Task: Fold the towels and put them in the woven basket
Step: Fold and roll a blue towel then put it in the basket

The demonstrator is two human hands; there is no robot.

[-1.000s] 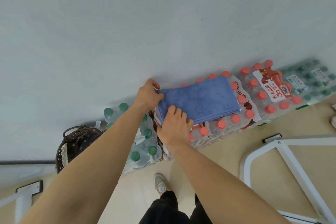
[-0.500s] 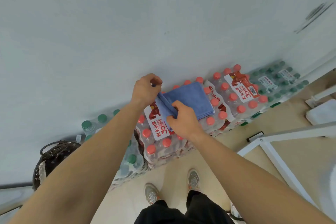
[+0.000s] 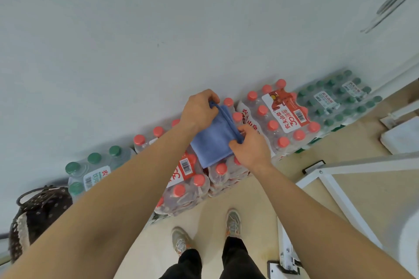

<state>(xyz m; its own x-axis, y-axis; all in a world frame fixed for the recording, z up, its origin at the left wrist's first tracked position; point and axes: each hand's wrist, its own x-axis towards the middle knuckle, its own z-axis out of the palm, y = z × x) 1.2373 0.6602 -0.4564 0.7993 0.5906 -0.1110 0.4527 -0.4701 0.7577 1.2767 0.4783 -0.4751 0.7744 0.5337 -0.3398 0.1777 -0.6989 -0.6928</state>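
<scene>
Both arms out, left hand [image 3: 199, 112] & right hand [image 3: 249, 147] pinching blue towel [image 3: 214, 140].

Bare forearms [image 3: 108, 206], no sleeves, black trousers [image 3: 213, 263], grey sneakers [image 3: 233, 222] with orange accents

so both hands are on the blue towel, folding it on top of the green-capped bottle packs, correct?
Not quite. The head view shows the left hand and right hand on the blue towel, but it lies on the red-capped bottle packs. The green-capped bottle packs sit off to the sides.
</scene>
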